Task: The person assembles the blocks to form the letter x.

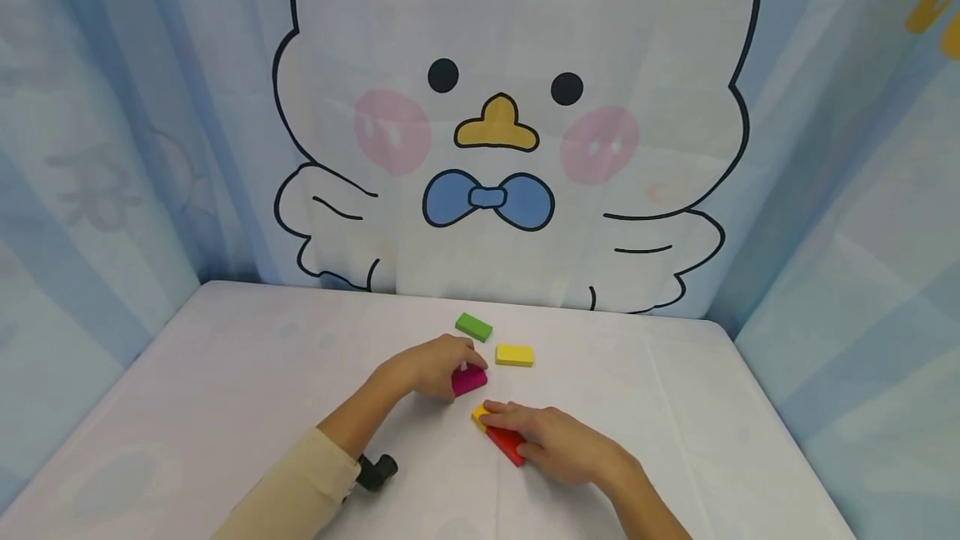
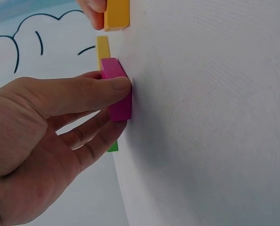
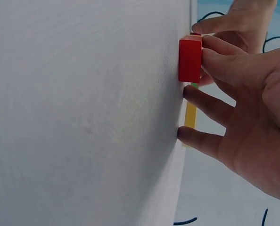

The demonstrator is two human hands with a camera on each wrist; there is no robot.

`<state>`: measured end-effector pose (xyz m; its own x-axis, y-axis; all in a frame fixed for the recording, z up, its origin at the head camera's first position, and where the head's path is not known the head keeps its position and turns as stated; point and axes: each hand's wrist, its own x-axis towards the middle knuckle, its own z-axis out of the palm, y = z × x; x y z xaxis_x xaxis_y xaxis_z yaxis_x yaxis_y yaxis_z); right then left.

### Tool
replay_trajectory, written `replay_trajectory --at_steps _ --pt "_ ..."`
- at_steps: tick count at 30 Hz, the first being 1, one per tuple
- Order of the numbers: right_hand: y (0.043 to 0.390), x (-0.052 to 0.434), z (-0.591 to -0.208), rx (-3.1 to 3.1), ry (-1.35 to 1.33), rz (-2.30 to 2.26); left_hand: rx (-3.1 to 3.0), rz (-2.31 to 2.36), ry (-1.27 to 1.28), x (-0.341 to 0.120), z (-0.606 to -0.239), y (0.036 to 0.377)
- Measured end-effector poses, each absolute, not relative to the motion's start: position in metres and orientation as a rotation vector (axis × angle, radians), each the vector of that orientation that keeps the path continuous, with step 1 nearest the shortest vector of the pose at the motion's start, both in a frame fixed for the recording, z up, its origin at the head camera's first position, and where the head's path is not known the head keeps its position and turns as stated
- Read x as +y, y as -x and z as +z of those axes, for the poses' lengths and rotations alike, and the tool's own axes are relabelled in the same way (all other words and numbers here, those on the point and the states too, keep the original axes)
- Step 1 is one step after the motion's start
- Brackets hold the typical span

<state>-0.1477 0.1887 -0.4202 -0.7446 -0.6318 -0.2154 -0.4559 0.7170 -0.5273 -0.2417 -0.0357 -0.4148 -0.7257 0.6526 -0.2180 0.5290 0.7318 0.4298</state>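
My left hand (image 1: 438, 363) grips a magenta block (image 1: 469, 381) near the middle of the table. In the left wrist view its thumb lies on one face, and the fingers are behind and at the lower end. Nearer to me, my right hand (image 1: 566, 442) holds a red block (image 1: 506, 445), thumb by its side and forefinger reaching forward. That forefinger rests over an orange block (image 1: 479, 417) at the red block's far end. In the right wrist view the red block (image 3: 190, 61) stands out from the white cloth, with two other fingertips touching the cloth below it.
Past the left hand lie a green block (image 1: 474, 327) and a yellow block (image 1: 514, 355) on the white table (image 1: 660, 440). A black wrist device (image 1: 377, 472) shows beside the left sleeve. A curtain (image 1: 487, 265) with a cartoon bird hangs behind.
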Motion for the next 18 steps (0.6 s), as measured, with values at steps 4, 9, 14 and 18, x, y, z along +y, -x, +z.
replay_trajectory --at_steps 4,9,14,18 --pt "0.148 0.188 -0.42 2.551 0.832 -0.618 2.582 0.494 -0.917 -0.038 -0.415 0.24" --pt "0.148 0.187 -0.42 2.556 0.851 -0.623 2.596 0.505 -0.911 -0.042 -0.415 0.238" --pt "0.147 0.187 -0.42 2.567 0.871 -0.62 2.609 0.514 -0.906 -0.046 -0.416 0.237" --pt "0.147 0.186 -0.419 2.571 0.877 -0.617 2.613 0.522 -0.897 -0.047 -0.416 0.236"
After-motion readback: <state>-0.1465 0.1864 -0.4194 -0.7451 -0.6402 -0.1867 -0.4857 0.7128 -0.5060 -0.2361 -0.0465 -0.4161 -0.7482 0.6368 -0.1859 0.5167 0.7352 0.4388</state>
